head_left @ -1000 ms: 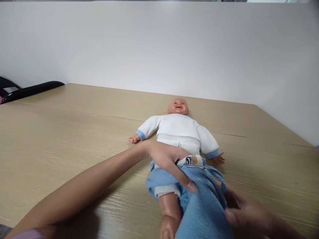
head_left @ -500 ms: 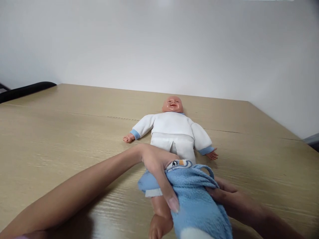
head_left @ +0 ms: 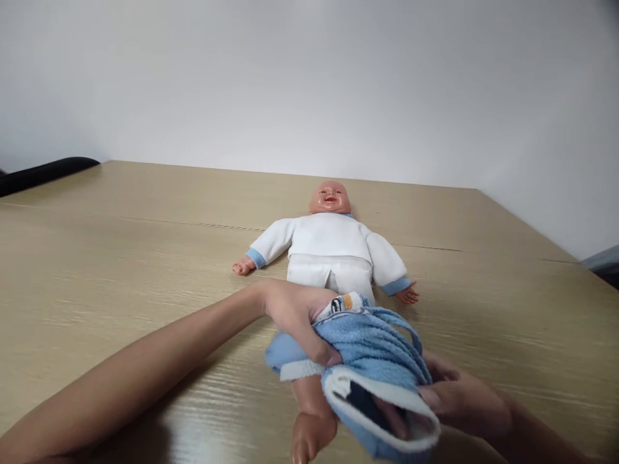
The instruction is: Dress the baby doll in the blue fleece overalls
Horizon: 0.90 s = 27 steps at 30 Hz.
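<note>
Doll (head_left: 331, 241) with blue trousers (head_left: 372, 345), two hands at the cloth

Doll: one, lying on its back on the desk (head_left: 120, 277), head at the far end, feet towards the viewer, both arms spread. Dressed in a white top (head_left: 329, 233) with blue cuffs; white cloth shows below its hem.

Blue trousers: one pair, bunched about the doll's lower body; white waistband (head_left: 347, 303) bearing a black and orange motif. One bare leg (head_left: 309, 422) emerges on the picture's left. The other trouser leg turns its opening towards the viewer – white-rimmed, dark within, a pinkish shape inside that cannot be identified.

Left hand (head_left: 297, 316): partly closed on the trousers just below the waistband, thumb laid across the cloth, fingers mostly hidden.

Right hand (head_left: 467, 396): partly closed at the trousers' side, thumb against the white rim – gripping the cloth, remaining fingers largely out of sight.

Surroundings: pale wall (head_left: 309, 84) behind the desk; black object (head_left: 53, 173) at the left edge; dark object (head_left: 605, 264) at the right.
</note>
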{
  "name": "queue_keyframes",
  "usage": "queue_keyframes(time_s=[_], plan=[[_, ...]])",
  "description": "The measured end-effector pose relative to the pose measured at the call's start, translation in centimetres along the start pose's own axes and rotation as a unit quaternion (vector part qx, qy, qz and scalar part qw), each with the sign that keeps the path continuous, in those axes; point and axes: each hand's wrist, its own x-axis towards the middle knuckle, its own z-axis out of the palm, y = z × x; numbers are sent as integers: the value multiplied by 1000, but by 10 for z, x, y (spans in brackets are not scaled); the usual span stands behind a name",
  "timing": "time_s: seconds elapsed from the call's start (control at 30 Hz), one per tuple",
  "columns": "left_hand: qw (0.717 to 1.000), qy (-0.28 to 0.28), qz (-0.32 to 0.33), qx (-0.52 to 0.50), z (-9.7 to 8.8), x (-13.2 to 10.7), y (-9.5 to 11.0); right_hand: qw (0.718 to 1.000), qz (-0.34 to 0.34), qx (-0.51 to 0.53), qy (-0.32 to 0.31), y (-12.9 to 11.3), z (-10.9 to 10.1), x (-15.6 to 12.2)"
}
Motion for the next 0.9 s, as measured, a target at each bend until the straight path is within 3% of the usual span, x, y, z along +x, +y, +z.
queue_keyframes(time_s=[0.1, 0.27, 0.4, 0.47, 0.67, 0.83, 0.9], plan=[[1000, 26, -2, 8, -4, -3, -4, 998, -65, -23, -1, -4, 5, 9], [997, 30, -28, -58, -6, -6, -4, 999, -24, -37, -21, -19, 22, 18], [995, -62, 10, -82, -6, -3, -3, 992, -27, -78, 92, -15, 25, 12], [996, -60, 15, -71, -6, -2, -3, 982, -45, -108, 146, -10, 23, 8], [999, -10, 17, -32, -8, -6, -5, 922, -139, -267, 242, -7, 31, 15], [999, 49, 5, 12, 3, -1, 7, 877, -89, -332, 335, -1, 63, 15], [998, 64, -5, 28, 10, 1, 13, 845, -80, -351, 396, 8, 79, 9]])
